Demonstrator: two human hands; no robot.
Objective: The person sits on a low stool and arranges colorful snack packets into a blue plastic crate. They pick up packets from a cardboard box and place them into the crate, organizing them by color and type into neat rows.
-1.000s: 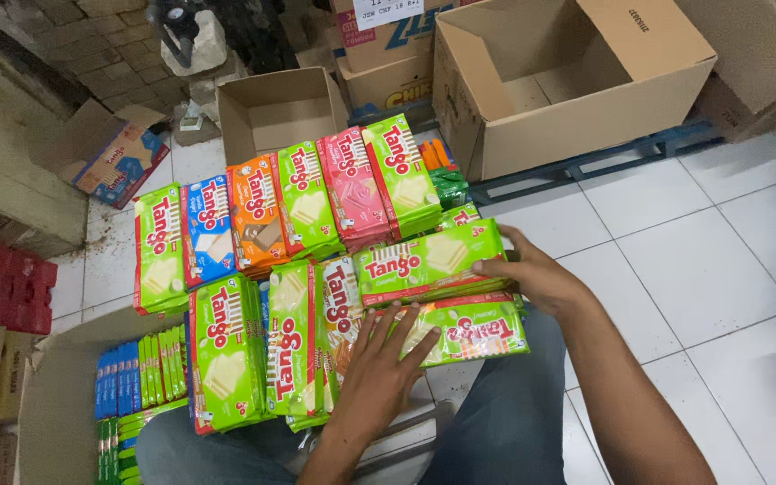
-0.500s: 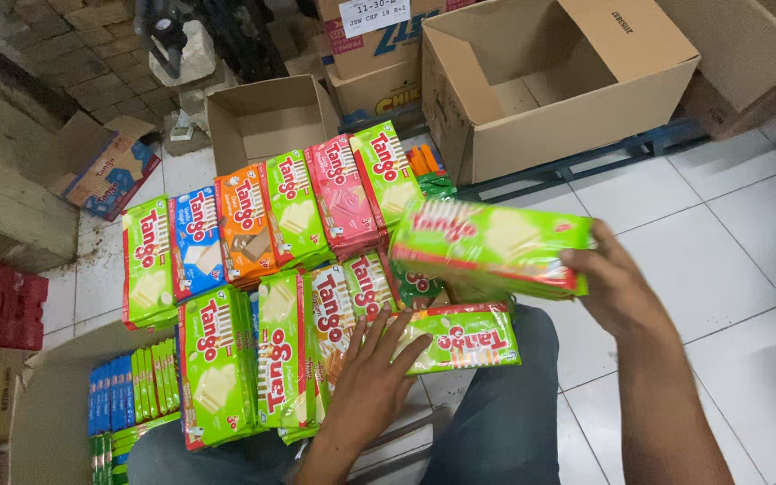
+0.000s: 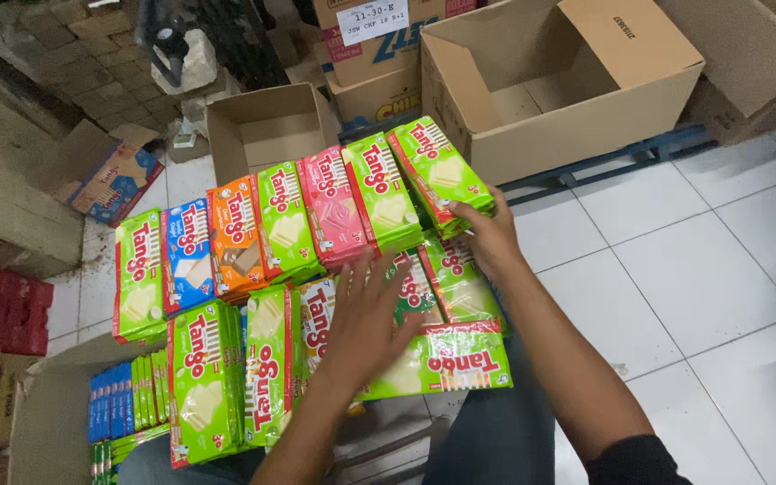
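Over the person's lap, rows of wafer packs fan out. At about one o'clock, the right hand [image 3: 482, 235] closes its grip on the green pack [image 3: 440, 169] ending the back row, beside the pink pack [image 3: 336, 207]. Toward six o'clock, the left hand [image 3: 368, 314] lies flat, fingers spread, on the front-row packs [image 3: 226, 382]. Behind, at twelve o'clock, stands an open cardboard box [image 3: 577, 117].

Wafer packs [image 3: 316, 269] before open carton [image 3: 568, 85]
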